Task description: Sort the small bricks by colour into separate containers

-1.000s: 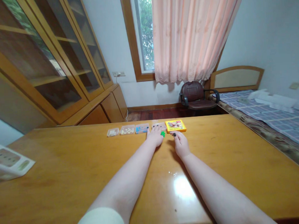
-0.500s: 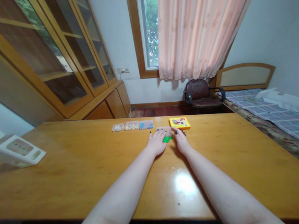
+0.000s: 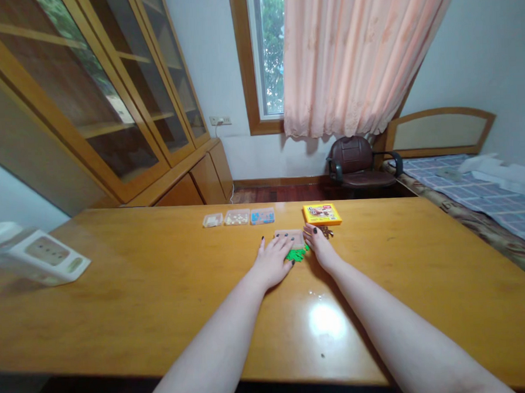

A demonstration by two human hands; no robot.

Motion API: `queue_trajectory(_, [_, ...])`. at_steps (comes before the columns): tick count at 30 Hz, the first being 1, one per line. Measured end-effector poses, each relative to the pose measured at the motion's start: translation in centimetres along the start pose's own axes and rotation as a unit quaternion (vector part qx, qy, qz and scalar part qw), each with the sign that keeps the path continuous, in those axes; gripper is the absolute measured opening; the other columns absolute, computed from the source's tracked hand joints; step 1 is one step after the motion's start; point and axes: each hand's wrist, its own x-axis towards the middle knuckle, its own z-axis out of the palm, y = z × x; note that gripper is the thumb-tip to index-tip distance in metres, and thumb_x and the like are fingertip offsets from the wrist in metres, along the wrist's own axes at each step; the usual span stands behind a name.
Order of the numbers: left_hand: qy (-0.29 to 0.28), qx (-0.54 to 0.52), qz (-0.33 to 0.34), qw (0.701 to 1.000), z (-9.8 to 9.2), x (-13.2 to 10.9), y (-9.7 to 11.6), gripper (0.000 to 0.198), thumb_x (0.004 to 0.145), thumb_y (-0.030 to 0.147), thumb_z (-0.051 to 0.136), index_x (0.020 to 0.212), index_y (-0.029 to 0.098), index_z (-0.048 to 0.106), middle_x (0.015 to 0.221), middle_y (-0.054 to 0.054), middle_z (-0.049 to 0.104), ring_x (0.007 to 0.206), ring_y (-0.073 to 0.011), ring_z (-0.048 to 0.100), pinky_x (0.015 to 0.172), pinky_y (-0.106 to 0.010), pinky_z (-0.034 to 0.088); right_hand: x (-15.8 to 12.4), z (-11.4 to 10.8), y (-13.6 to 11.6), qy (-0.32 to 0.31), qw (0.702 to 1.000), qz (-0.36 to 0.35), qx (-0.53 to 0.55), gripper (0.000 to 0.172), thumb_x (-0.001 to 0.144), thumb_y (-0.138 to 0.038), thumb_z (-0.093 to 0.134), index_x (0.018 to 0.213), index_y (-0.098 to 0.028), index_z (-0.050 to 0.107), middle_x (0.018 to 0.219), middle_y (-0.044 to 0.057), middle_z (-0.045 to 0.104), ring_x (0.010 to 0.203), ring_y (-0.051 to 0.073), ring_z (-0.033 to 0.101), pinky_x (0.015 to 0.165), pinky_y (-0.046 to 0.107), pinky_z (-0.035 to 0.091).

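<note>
My left hand lies with fingers spread, their tips over a shallow clear plastic box. A small heap of green pieces sits at the box's near edge, beside my left thumb. At the box's right side is my right hand, its fingers stretched forward and close together, with no object visible in them. A few green bits show by its fingertips. Several small brown pieces lie just past this hand, partly hidden by it.
A yellow printed box lies behind the brown pieces. Three small clear boxes stand in a row at the back: one pale, one with whitish pieces, one with blue pieces. A white container stands at the left on the wooden table.
The clear box and the green heap have come slightly nearer to me, together with my left hand. More of the brown pieces shows beside my right hand. The camera view has shifted a little.
</note>
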Motion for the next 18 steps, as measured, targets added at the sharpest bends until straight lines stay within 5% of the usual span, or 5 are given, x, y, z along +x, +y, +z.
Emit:
queue_trajectory(13, [-0.019, -0.013, -0.008, 1.000, 0.1, 0.3, -0.8, 0.066, 0.084, 0.044, 0.045, 0.144, 0.028, 0.023, 0.153, -0.003, 0.020, 0.140, -0.0237, 0.014, 0.113, -0.051, 0.011, -1.6, 1.9, -0.1, -0.003, 1.000, 0.012, 0.006, 0.053, 0.094, -0.049, 0.007, 0.138, -0.029, 0.029, 0.122, 0.011, 0.059, 0.112, 0.020, 0.058, 0.083, 0.038, 0.053])
queue_trajectory(18, [-0.056, -0.036, -0.006, 0.998, 0.3, 0.3, -0.8, 0.079, 0.080, 0.047, 0.048, 0.147, 0.025, 0.012, 0.155, -0.003, 0.008, 0.142, -0.0260, 0.004, 0.113, -0.050, 0.012, -1.5, 1.9, 0.8, -0.041, 0.989, -0.098, -0.105, 0.055, 0.094, -0.043, 0.001, 0.142, -0.027, 0.023, 0.127, 0.012, 0.056, 0.113, 0.018, 0.057, 0.083, 0.035, 0.053])
